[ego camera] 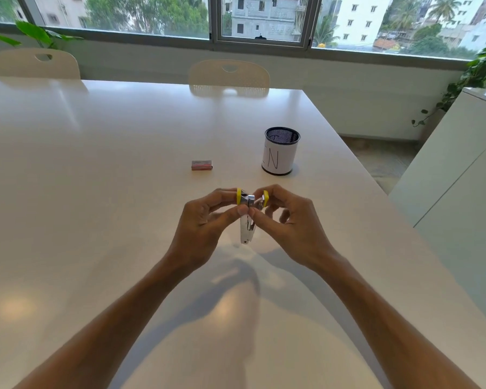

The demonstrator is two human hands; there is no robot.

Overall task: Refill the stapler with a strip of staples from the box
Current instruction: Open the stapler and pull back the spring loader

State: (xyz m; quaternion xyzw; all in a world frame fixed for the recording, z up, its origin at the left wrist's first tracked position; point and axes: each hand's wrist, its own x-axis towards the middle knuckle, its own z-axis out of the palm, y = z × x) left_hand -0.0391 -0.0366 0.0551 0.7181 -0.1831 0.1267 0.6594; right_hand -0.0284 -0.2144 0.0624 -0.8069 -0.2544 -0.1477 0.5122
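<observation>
A small silver stapler [247, 226] with yellow ends is held above the white table [96, 192], pointing toward me. My left hand [199, 226] grips its left side near one yellow end. My right hand [289, 223] pinches the other yellow end and the metal part at the top. The stapler looks spread apart at its far end, where the two yellow pieces stand separated. The small reddish staple box [202, 165] lies closed on the table, beyond my hands and to the left. No staple strip is visible.
A black mesh pen cup [280, 155] wrapped in white paper stands beyond my right hand. Two cream chairs [229, 77] are pushed in at the table's far side. The table's right edge runs close by a white cabinet [455, 175].
</observation>
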